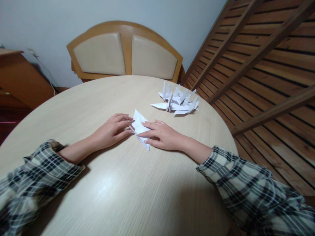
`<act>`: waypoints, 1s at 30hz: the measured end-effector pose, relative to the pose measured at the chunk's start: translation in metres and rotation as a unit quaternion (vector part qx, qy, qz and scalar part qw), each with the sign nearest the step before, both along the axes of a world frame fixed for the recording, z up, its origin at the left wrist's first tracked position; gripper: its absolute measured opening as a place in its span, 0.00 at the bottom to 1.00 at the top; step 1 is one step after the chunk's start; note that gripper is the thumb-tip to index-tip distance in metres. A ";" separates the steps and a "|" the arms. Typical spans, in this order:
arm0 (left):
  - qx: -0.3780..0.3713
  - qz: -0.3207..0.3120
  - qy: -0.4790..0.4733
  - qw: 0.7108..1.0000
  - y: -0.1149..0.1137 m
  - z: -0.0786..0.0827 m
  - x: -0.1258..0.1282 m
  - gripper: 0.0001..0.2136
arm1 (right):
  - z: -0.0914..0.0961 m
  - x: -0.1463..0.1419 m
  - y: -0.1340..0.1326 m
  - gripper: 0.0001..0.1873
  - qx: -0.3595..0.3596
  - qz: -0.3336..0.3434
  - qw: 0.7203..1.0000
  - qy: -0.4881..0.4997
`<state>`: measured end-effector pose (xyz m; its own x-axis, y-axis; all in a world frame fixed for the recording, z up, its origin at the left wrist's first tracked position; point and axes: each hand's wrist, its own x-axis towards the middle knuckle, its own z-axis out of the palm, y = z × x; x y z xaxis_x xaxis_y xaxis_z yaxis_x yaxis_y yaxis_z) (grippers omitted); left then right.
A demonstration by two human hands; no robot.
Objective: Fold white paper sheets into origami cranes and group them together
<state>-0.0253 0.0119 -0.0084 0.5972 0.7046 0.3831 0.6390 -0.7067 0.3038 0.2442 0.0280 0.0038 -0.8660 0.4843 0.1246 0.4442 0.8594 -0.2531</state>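
A partly folded sheet of white paper (139, 120) lies on the table with one pointed corner toward the far side and another toward me. At its left edge, my left hand (116, 128) has thumb and fingers pinched around a raised flap. My right hand (163, 134) rests over the paper's right side, fingers stretched out and pressing it down, covering part of it. Beyond the right hand stand several folded white paper cranes (180, 101) in a cluster.
The round light wood table (118, 186) carries everything. A wooden headboard (128, 49) with cream panels stands behind it against the wall. To the right leans a slatted wooden frame (265, 65). A brown wooden cabinet (22, 77) and a white cable (46, 70) are at the left.
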 end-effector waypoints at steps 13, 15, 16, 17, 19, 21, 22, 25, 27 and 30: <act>-0.021 0.034 -0.010 0.999 0.001 0.000 0.002 0.14 | 0.000 0.000 -0.004 0.18 -0.015 0.032 0.999 0.012; -0.017 0.035 -0.004 0.999 0.001 0.000 0.002 0.14 | 0.000 0.000 -0.004 0.19 -0.013 0.033 0.999 0.011; -0.015 0.037 0.000 0.999 0.001 0.001 0.002 0.14 | 0.000 0.000 -0.004 0.20 -0.013 0.032 0.999 0.012; -0.014 0.038 0.003 0.999 0.001 0.001 0.002 0.14 | 0.000 -0.001 -0.004 0.20 -0.015 0.031 0.999 0.014; -0.011 0.042 0.006 0.999 0.001 0.001 0.002 0.14 | 0.001 -0.001 -0.004 0.23 -0.021 0.026 0.999 0.022; -0.007 0.044 0.009 0.999 0.001 0.002 0.002 0.14 | 0.000 -0.002 -0.003 0.24 -0.028 0.019 0.999 0.028; -0.005 0.044 0.012 0.999 0.001 0.002 0.002 0.14 | 0.000 -0.002 -0.003 0.25 -0.030 0.016 0.999 0.028; 0.005 0.045 0.026 0.999 0.001 0.001 0.003 0.14 | 0.000 -0.002 -0.003 0.25 -0.038 0.007 0.999 0.019; 0.011 0.049 0.035 0.998 0.000 0.000 0.003 0.14 | 0.000 -0.002 -0.003 0.25 -0.043 0.002 0.999 0.014; 0.015 0.055 0.044 0.997 0.000 0.000 0.004 0.14 | 0.001 -0.003 -0.003 0.25 -0.048 -0.003 0.999 0.012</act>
